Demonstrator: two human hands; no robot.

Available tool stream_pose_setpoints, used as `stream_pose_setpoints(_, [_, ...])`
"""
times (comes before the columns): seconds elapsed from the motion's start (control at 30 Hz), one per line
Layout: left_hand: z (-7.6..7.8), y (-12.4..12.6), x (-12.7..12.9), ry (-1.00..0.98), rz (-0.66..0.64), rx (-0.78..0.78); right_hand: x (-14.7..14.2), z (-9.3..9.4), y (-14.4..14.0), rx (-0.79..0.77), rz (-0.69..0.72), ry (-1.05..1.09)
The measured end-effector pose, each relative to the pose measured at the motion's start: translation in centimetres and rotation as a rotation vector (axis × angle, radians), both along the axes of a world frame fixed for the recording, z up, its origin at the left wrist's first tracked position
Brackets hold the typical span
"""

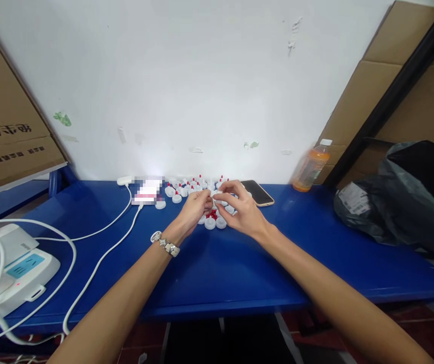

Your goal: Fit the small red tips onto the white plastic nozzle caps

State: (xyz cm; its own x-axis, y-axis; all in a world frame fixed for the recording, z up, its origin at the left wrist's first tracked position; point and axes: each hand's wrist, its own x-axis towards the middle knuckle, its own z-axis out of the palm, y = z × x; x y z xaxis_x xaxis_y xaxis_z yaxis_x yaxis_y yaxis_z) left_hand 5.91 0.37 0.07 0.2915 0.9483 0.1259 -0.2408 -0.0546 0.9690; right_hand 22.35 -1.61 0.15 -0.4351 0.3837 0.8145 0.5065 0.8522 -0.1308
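A: What's being worked on?
B: A small white cap (217,194), pinched between both sets of fingertips, above the table (201,273) near the wall. The left hand (196,207) is curled around it; the right hand (239,207) grips its other side.
A: How should it be done?
B: Probably keep it level and press straight. Loose red pieces (211,214) lie just beneath the hands, more caps (181,191) beyond the left knuckles, a phone (257,192) past the right.

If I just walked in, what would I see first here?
First, two hands, the left hand and right hand, meeting over a heap of white caps with red tips, mid-table by the wall. Then the bright blue table, and an orange drink bottle standing at the back right.
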Motion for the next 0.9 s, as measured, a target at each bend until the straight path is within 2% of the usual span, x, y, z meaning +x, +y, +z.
stream_pose_setpoints(0.13, [-0.1,-0.2,0.0,-0.002,-0.024,-0.043,-0.1,0.0,-0.1,0.022,0.005,-0.014])
stream_pose_setpoints(0.23, [-0.2,0.1,-0.1,0.039,-0.035,-0.013,-0.5,0.2,-0.4,-0.048,0.019,0.061])
stream_pose_setpoints(0.33, [-0.1,1.0,-1.3,0.135,0.01,0.079,-0.5,0.5,-0.4,-0.305,0.047,0.323])
stream_pose_setpoints(0.43, [0.2,2.0,-3.3,0.265,0.187,0.187,0.2,0.5,0.4,-0.648,0.149,0.624])
stream_pose_setpoints(0.5, [0.2,2.4,-4.2,0.416,0.271,0.328,0.6,0.3,1.2,-0.797,0.182,0.704])
stream_pose_setpoints(0.53, [0.2,2.4,-4.3,0.517,0.256,0.398,0.7,0.1,1.5,-0.827,0.165,0.704])
stream_pose_setpoints(0.6, [-0.2,2.1,-4.0,0.732,0.216,0.557,0.7,-0.4,1.9,-0.792,0.077,0.656])
stream_pose_setpoints(0.73, [-1.1,1.4,-2.8,1.026,0.204,0.813,0.3,-0.9,1.6,-0.55,-0.093,0.508])
stream_pose_setpoints(0.9, [-1.6,1.4,-3.0,1.196,0.155,0.934,0.9,-0.4,0.8,-0.465,-0.162,0.431])
